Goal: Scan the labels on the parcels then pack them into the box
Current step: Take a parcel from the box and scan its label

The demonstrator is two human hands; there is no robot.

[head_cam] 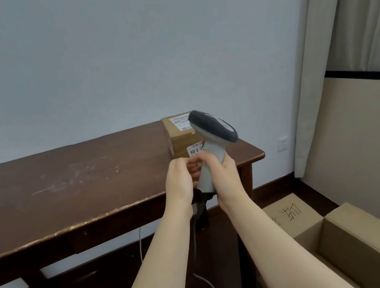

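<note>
Plain brown cardboard box stands open at lower right, beside the table. Right hand has its fingers wrapped tight round the smooth grey handle of a barcode scanner with a dark rounded head. Left hand curls its fingers against that handle; whether it grips is unclear. Just behind, a small cardboard parcel with a white barcode label sits on the scratched dark wooden table.

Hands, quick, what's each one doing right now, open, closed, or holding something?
Left hand: curled beside the scanner handle; whether it grips cannot be told.
Right hand: holding the scanner by its handle.
</note>
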